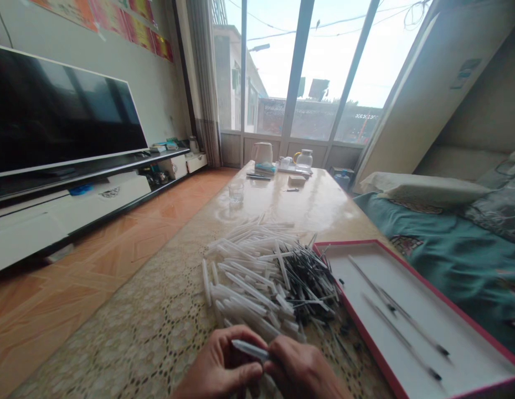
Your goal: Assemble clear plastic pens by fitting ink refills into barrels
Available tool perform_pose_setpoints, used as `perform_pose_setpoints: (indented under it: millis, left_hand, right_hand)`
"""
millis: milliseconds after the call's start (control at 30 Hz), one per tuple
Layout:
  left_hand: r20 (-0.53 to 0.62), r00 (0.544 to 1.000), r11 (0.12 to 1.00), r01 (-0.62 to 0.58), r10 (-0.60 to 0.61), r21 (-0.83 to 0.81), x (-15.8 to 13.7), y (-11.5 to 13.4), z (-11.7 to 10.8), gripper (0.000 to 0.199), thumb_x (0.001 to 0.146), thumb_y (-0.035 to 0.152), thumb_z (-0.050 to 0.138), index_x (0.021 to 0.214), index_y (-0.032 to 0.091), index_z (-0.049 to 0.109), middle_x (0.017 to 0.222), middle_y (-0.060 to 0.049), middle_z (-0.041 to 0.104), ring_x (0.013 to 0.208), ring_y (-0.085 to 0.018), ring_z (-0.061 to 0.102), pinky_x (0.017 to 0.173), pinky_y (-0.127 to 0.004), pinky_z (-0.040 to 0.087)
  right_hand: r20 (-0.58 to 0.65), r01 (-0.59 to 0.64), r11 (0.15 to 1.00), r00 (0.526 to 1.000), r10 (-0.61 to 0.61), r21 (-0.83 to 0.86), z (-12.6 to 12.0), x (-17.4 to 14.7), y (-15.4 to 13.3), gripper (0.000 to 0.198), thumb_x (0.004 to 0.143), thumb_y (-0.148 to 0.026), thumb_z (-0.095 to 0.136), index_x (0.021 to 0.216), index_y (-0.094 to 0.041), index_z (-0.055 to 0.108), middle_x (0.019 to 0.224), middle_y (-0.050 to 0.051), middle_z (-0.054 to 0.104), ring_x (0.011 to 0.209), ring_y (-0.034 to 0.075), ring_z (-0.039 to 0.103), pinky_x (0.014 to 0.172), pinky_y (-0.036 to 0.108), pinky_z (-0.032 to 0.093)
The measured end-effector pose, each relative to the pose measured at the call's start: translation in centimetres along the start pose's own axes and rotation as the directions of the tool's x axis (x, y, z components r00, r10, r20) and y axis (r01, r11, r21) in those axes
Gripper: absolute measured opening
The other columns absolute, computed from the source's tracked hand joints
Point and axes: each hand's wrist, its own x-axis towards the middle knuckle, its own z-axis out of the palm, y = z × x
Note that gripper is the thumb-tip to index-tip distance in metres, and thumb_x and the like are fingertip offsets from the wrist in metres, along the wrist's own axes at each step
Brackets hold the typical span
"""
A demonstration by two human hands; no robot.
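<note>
A whitish pen barrel (250, 349) with a pointed tip spans the gap between my two hands at the table's near side. My left hand (222, 360) curls around it, thumb and forefinger closed on it. The fingers of my right hand (301, 363) pinch its other end, hiding that part. Just beyond lies a heap of white pen barrels (245, 277). Against its right side rests a pile of dark pen refills (313, 280). A shallow white box with a red rim (357, 313) holds several pens with dark ends (407, 338).
The long table (158, 327) has a patterned cover. Farther back stand a drinking glass (236, 192), a glass jug (304, 159) and a white kettle-like container (263, 153). A sofa with a teal cover (432, 238) runs along the right, a television (62, 111) on the left.
</note>
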Motion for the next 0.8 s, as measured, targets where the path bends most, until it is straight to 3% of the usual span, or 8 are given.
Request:
perform_pose_setpoints:
  millis: [67, 200, 267, 367, 433, 533, 700, 800]
  left_hand:
    - [-0.038, 0.999, 1.000, -0.007, 0.006, -0.031, 0.0, -0.3, -0.1, 0.027, 0.064, 0.033, 0.085, 0.081, 0.016, 0.074, 0.064, -0.002, 0.072, 0.056, -0.011, 0.061, 0.054, -0.019, 0.046]
    - [-0.070, 0.998, 0.998, 0.001, -0.005, -0.057, 0.1, -0.3, -0.5, 0.026, 0.066, 0.036, 0.084, 0.078, 0.016, 0.073, 0.054, -0.001, 0.070, 0.045, -0.010, 0.057, 0.044, -0.017, 0.041]
    - [-0.116, 0.993, 0.998, -0.013, 0.006, -0.060, 0.2, -0.1, -0.9, 0.024, 0.067, 0.035, 0.083, 0.077, 0.016, 0.072, 0.051, 0.000, 0.069, 0.042, -0.009, 0.055, 0.042, -0.017, 0.040]
    - [-0.213, 0.977, 0.996, -0.044, 0.026, -0.080, 0.4, 0.2, -1.6, 0.024, 0.068, 0.033, 0.083, 0.078, 0.016, 0.070, 0.050, 0.001, 0.068, 0.041, -0.008, 0.055, 0.042, -0.017, 0.041]
    - [-0.243, 0.970, 0.994, -0.053, 0.028, -0.097, 0.5, 0.2, -2.0, 0.022, 0.070, 0.033, 0.082, 0.079, 0.016, 0.070, 0.052, 0.001, 0.069, 0.043, -0.009, 0.056, 0.043, -0.016, 0.042]
    - [-0.243, 0.970, 0.993, -0.053, 0.026, -0.104, 0.6, 0.2, -2.2, 0.018, 0.072, 0.029, 0.081, 0.080, 0.015, 0.071, 0.054, 0.001, 0.069, 0.046, -0.009, 0.058, 0.044, -0.016, 0.043]
    - [-0.249, 0.968, 0.996, -0.047, 0.025, -0.082, 0.5, 0.2, -2.2, 0.019, 0.071, 0.029, 0.081, 0.080, 0.015, 0.071, 0.054, 0.001, 0.070, 0.047, -0.009, 0.059, 0.046, -0.016, 0.044]
    - [-0.235, 0.972, 0.995, -0.046, 0.022, -0.093, 0.5, 0.3, -2.2, 0.019, 0.072, 0.028, 0.081, 0.080, 0.015, 0.071, 0.055, 0.000, 0.071, 0.047, -0.009, 0.059, 0.047, -0.016, 0.045]
  right_hand:
    - [-0.025, -0.015, 0.998, 1.000, 0.016, 0.060, 0.4, 0.0, -0.1, 0.061, 0.101, -0.051, 0.010, 0.074, -0.020, 0.055, 0.057, 0.004, 0.065, 0.045, 0.014, 0.062, 0.042, 0.023, 0.035]
    - [0.057, -0.047, 0.977, 0.998, 0.036, 0.208, -0.5, 0.0, -0.2, 0.051, 0.099, -0.054, 0.026, 0.092, -0.018, 0.061, 0.072, 0.006, 0.070, 0.061, 0.016, 0.068, 0.054, 0.021, 0.042]
    - [0.075, -0.165, 0.951, 0.986, 0.150, 0.263, -1.5, -0.1, 0.0, 0.048, 0.099, -0.053, 0.028, 0.089, -0.018, 0.060, 0.069, 0.004, 0.067, 0.061, 0.015, 0.065, 0.055, 0.021, 0.041]
    - [0.117, -0.380, 0.846, 0.924, 0.363, 0.375, -2.8, -0.4, 0.4, 0.052, 0.101, -0.048, 0.022, 0.068, -0.020, 0.050, 0.055, -0.001, 0.055, 0.051, 0.012, 0.056, 0.051, 0.020, 0.037]
    - [0.162, -0.447, 0.775, 0.893, 0.421, 0.447, -3.1, -0.5, 0.7, 0.052, 0.100, -0.050, 0.022, 0.064, -0.021, 0.045, 0.051, -0.003, 0.049, 0.046, 0.011, 0.050, 0.048, 0.020, 0.035]
    - [0.198, -0.454, 0.729, 0.888, 0.414, 0.512, -3.0, -0.6, 0.9, 0.051, 0.098, -0.055, 0.025, 0.068, -0.020, 0.047, 0.051, -0.004, 0.047, 0.044, 0.010, 0.046, 0.046, 0.020, 0.032]
    - [0.202, -0.445, 0.743, 0.894, 0.400, 0.500, -2.9, -0.5, 0.7, 0.049, 0.097, -0.055, 0.030, 0.068, -0.020, 0.047, 0.051, -0.004, 0.049, 0.046, 0.010, 0.046, 0.048, 0.020, 0.035]
    - [0.251, -0.508, 0.661, 0.858, 0.449, 0.552, -2.9, -0.6, 0.6, 0.046, 0.095, -0.056, 0.035, 0.070, -0.020, 0.048, 0.054, -0.003, 0.052, 0.043, 0.010, 0.047, 0.043, 0.019, 0.035]
